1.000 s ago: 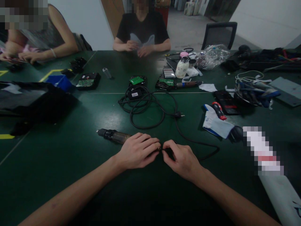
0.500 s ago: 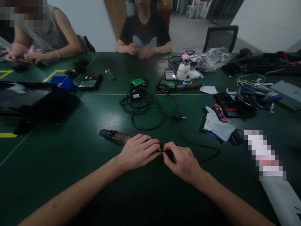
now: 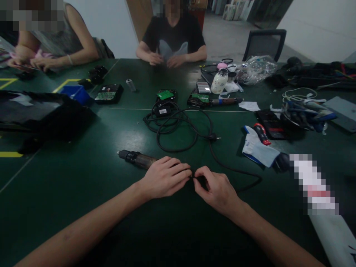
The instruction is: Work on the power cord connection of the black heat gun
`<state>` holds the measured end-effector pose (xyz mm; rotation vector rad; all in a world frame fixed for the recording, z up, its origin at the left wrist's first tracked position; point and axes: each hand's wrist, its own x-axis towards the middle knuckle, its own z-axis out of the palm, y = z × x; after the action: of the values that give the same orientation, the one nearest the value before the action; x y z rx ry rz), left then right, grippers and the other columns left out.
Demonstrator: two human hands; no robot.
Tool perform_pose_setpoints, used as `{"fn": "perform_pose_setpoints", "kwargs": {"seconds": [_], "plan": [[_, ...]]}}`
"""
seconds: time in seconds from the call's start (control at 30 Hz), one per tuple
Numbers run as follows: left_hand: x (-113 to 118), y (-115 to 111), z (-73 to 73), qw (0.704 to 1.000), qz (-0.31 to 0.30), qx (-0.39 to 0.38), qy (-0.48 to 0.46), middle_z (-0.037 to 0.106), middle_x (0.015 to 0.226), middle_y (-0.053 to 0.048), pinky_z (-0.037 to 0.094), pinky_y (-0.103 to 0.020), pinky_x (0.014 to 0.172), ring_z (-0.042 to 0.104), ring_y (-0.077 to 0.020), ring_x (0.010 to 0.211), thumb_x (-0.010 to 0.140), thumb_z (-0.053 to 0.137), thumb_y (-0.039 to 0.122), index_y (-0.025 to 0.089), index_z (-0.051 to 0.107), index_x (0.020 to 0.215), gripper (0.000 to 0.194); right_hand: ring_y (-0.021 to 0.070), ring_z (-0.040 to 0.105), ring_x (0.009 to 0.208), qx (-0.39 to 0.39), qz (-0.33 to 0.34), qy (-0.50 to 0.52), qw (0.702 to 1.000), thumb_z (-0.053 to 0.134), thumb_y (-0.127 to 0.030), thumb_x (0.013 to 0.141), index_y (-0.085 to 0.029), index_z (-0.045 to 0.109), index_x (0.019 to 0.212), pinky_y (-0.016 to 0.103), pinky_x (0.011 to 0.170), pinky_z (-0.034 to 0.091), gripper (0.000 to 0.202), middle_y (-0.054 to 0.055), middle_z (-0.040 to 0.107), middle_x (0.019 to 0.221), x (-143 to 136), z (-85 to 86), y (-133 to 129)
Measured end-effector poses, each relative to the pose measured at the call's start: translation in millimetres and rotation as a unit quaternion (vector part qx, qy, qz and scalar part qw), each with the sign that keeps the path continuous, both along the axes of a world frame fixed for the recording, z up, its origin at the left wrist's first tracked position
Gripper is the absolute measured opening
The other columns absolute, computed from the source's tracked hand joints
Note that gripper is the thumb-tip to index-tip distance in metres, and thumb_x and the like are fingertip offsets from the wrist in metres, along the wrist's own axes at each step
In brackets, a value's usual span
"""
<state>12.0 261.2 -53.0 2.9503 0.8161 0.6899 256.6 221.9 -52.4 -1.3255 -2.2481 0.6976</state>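
Observation:
An electric screwdriver (image 3: pixel 139 159) lies on the dark green table, its bit end pointing left. My left hand (image 3: pixel 167 178) is closed over the rear part of its body and hides that end. Close to the left fingertips, my right hand (image 3: pixel 215 187) pinches the black cable connector at the tool's tail, which the fingers mostly cover. From behind the right hand a black cable (image 3: pixel 239 170) runs out and loops back to a coil with a two-pin plug (image 3: pixel 213 137) and a small labelled black box (image 3: pixel 162 111).
Green circuit boards (image 3: pixel 165 95) in black housings and a second screwdriver (image 3: pixel 226 101) lie farther back. At right are a white-and-blue glove (image 3: pixel 260 150) and a red-black handle (image 3: pixel 262 134). A black bag (image 3: pixel 36 115) stands left. Two people sit opposite.
Both hands stay at the screwdriver's tail, and the gap between their fingertips looks nearly the same. The brass-coloured glint there is less visible. The view has shifted slightly.

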Motion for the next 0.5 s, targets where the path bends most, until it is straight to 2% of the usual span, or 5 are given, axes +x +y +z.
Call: {"fn": "perform_pose_setpoints", "kwargs": {"seconds": [0.1, 0.27, 0.5], "plan": [[1.0, 0.7, -0.7, 1.0, 0.012, 0.004, -0.001, 0.072, 0.125, -0.001, 0.049, -0.036, 0.084, 0.065, -0.0193, 0.103, 0.104, 0.06, 0.034, 0.021, 0.065, 0.117, 0.02, 0.0119, 0.06, 0.057, 0.004, -0.002, 0.001, 1.0, 0.059, -0.023, 0.099, -0.023, 0.056, 0.106, 0.026, 0.059, 0.04, 0.007, -0.004, 0.065, 0.078, -0.1, -0.7, 0.1], [1.3, 1.0, -2.7, 1.0, -0.001, 0.015, -0.011, 0.072, 0.125, -0.001, 0.049, -0.037, 0.084, 0.065, -0.02, 0.103, 0.102, 0.06, 0.036, 0.022, 0.065, 0.123, 0.026, 0.0124, 0.059, 0.057, 0.015, -0.004, -0.003, 1.0, 0.059, -0.024, 0.1, -0.023, 0.057, 0.107, 0.026, 0.057, 0.041, 0.008, -0.003, 0.065, 0.076, 0.9, -1.9, 0.4], [1.2, 1.7, -3.6, 0.999, 0.015, 0.028, -0.013, 0.073, 0.123, -0.002, 0.049, -0.035, 0.083, 0.065, -0.0199, 0.101, 0.103, 0.059, 0.037, 0.021, 0.065, 0.118, 0.023, 0.0128, 0.058, 0.057, 0.017, -0.001, -0.008, 1.0, 0.058, -0.027, 0.101, -0.022, 0.057, 0.106, 0.026, 0.056, 0.04, 0.006, -0.003, 0.062, 0.073, 1.9, -4.0, 0.9]]}}
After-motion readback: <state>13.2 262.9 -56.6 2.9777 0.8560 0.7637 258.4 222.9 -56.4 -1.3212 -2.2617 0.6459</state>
